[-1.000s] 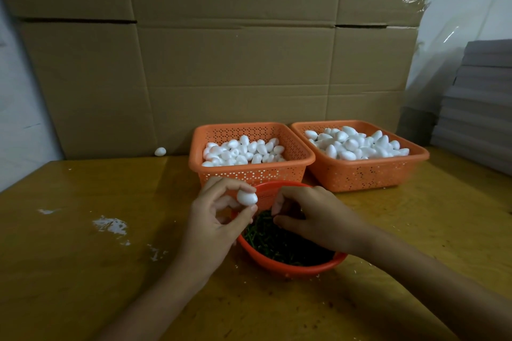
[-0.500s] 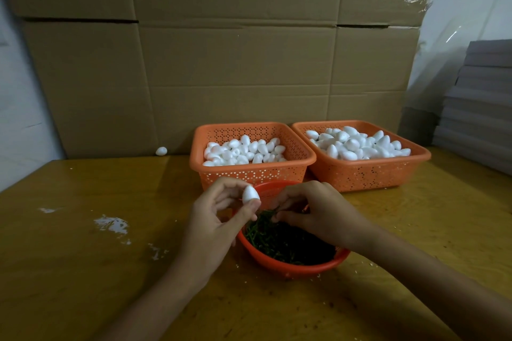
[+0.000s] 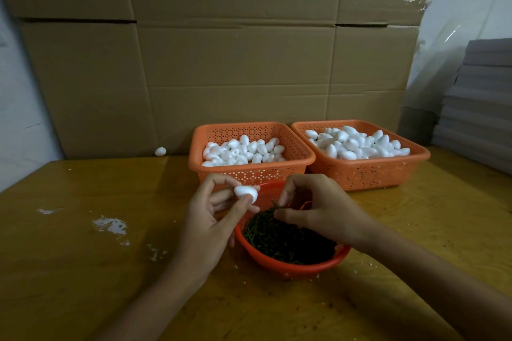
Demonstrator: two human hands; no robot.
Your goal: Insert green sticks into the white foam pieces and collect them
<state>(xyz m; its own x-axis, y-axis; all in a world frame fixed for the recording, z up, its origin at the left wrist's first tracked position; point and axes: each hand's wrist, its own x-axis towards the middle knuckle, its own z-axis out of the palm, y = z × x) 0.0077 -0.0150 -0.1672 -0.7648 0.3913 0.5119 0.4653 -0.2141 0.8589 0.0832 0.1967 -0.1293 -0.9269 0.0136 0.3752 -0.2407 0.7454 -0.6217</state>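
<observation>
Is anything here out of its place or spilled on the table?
Yes. One white egg-shaped foam piece lies alone beside the brown cardboard, outside the orange perforated plastic baskets. White flaky patches mark the yellow wooden table at left.

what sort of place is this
Probably a small handicraft workshop or stockroom: big brown cardboard cartons stacked behind, orange perforated plastic baskets of white foam pieces, a round orange bowl of green sticks.

No writing, label, brand or number can be read anywhere, not even on the cardboard (image 3: 235,63).
</observation>
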